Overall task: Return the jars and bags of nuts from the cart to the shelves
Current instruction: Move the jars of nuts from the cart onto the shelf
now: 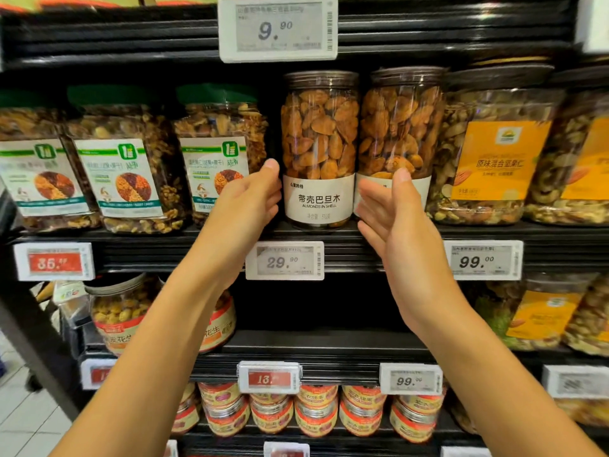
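Note:
A clear jar of almonds in shell [319, 150] with a white label stands upright on the middle shelf [197, 235]. A second, matching almond jar [400, 127] stands right beside it. My left hand [253, 196] is at the first jar's left side, fingers relaxed, thumb tip near the jar wall. My right hand [392, 212] is just right of that jar and in front of the second jar's label, fingers straight. A narrow gap shows between each hand and the first jar. Neither hand holds anything.
Green-lidded mixed nut jars [128, 159] fill the shelf to the left, orange-labelled nut tubs [494, 159] the right. Price tags [285, 260] line the shelf edges. Peanut jars [122, 311] and small tins [316, 410] sit on lower shelves. The cart is out of view.

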Demonstrator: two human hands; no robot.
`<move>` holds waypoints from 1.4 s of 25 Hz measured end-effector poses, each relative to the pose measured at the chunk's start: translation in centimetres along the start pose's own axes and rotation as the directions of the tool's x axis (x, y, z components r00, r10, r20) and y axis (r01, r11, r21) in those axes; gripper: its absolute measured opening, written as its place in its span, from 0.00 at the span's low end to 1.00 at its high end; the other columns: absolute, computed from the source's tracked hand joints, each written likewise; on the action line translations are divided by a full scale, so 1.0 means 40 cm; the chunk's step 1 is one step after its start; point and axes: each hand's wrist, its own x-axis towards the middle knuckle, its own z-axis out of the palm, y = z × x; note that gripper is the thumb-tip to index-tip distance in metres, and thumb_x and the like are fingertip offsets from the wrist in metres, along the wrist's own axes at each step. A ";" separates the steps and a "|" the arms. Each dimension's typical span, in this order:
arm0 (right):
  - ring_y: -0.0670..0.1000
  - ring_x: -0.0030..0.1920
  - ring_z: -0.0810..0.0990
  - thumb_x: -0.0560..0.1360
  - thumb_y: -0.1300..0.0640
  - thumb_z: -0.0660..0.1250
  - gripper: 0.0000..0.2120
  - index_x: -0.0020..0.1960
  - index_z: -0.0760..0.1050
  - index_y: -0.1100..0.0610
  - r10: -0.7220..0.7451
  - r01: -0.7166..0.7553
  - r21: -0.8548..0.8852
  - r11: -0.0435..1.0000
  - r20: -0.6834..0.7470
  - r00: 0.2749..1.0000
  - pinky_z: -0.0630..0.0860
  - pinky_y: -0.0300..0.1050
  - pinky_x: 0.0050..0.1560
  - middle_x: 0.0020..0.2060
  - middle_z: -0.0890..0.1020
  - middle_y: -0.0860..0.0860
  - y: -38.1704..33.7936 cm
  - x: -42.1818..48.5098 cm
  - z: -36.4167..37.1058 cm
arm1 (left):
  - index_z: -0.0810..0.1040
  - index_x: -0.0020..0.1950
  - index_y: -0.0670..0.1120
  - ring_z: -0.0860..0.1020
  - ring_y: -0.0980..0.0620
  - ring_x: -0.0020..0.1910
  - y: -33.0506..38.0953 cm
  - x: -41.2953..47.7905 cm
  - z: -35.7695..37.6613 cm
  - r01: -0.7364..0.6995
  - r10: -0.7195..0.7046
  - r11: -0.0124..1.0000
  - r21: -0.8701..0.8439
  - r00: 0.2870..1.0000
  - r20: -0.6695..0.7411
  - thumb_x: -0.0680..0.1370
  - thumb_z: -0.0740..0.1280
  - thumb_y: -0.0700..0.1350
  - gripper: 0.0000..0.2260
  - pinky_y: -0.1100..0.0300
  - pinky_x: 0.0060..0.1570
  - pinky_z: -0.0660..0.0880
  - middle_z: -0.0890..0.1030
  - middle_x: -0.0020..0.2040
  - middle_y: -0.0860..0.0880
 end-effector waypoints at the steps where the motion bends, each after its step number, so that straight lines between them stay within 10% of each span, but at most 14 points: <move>1: 0.42 0.66 0.70 0.78 0.39 0.47 0.26 0.66 0.70 0.51 0.015 -0.015 0.005 1.000 -0.009 1.000 0.63 0.48 0.72 0.65 0.74 0.45 0.001 0.007 -0.003 | 0.80 0.48 0.59 0.77 0.69 0.44 0.000 0.005 0.006 -0.011 0.010 1.000 -0.015 1.000 -0.016 0.81 0.55 0.54 0.13 0.68 0.52 0.71 0.80 0.45 0.65; 5: 0.44 0.67 0.70 0.79 0.40 0.47 0.27 0.67 0.70 0.55 0.054 -0.054 0.000 0.999 0.024 0.998 0.62 0.49 0.72 0.66 0.73 0.48 0.006 0.028 0.001 | 0.79 0.27 0.66 0.78 0.73 0.37 -0.003 0.009 0.036 -0.031 0.035 0.998 0.061 0.997 -0.063 0.81 0.54 0.54 0.25 0.62 0.48 0.71 0.81 0.32 0.67; 12: 0.46 0.57 0.80 0.81 0.46 0.48 0.20 0.56 0.76 0.53 -0.068 0.058 0.139 0.989 0.072 0.995 0.74 0.44 0.62 0.56 0.81 0.50 -0.007 -0.011 -0.003 | 0.77 0.60 0.50 0.79 0.60 0.55 0.005 -0.104 0.017 -0.085 0.092 0.996 0.040 0.965 -0.247 0.80 0.60 0.47 0.11 0.63 0.58 0.74 0.82 0.55 0.54; 15: 0.48 0.49 0.84 0.78 0.47 0.51 0.17 0.49 0.77 0.51 -0.091 0.018 0.218 0.976 0.330 0.939 0.80 0.41 0.51 0.45 0.86 0.51 0.059 -0.106 0.022 | 0.79 0.50 0.47 0.83 0.53 0.44 -0.060 -0.311 -0.025 0.054 -0.076 0.996 -0.069 0.926 -0.370 0.80 0.58 0.42 0.10 0.64 0.47 0.78 0.85 0.44 0.48; 17: 0.47 0.47 0.84 0.76 0.47 0.52 0.16 0.47 0.78 0.50 0.042 -0.135 0.123 0.983 0.565 0.824 0.80 0.40 0.49 0.43 0.86 0.48 0.146 -0.192 0.069 | 0.80 0.47 0.45 0.83 0.51 0.40 -0.116 -0.500 -0.035 0.231 -0.271 0.962 -0.143 0.843 -0.464 0.80 0.58 0.41 0.11 0.62 0.44 0.79 0.85 0.41 0.47; 20: 0.44 0.41 0.84 0.80 0.53 0.54 0.14 0.45 0.77 0.51 0.268 -0.338 -0.088 0.937 0.802 0.534 0.79 0.35 0.44 0.40 0.85 0.47 0.269 -0.385 0.198 | 0.80 0.45 0.44 0.81 0.52 0.36 -0.175 -0.798 -0.053 0.416 -0.510 0.850 -0.323 0.501 -0.699 0.80 0.57 0.40 0.12 0.61 0.41 0.77 0.85 0.37 0.48; 27: 0.45 0.44 0.83 0.81 0.57 0.52 0.15 0.45 0.77 0.51 0.329 -0.322 -0.366 0.873 0.930 -0.163 0.77 0.33 0.43 0.43 0.83 0.46 0.336 -0.892 0.486 | 0.79 0.46 0.43 0.81 0.55 0.34 -0.136 -1.354 -0.142 0.317 -0.488 0.800 -0.509 -0.147 -0.860 0.80 0.57 0.40 0.11 0.65 0.38 0.77 0.84 0.38 0.48; 35: 0.48 0.39 0.78 0.82 0.54 0.53 0.15 0.42 0.75 0.53 0.485 -0.169 -0.578 0.798 0.784 -0.389 0.74 0.40 0.43 0.41 0.80 0.50 0.477 -1.400 0.910 | 0.77 0.41 0.44 0.79 0.48 0.39 -0.169 -1.789 -0.582 0.445 -0.562 0.614 -0.652 -0.334 -0.757 0.79 0.60 0.40 0.10 0.69 0.30 0.72 0.81 0.40 0.43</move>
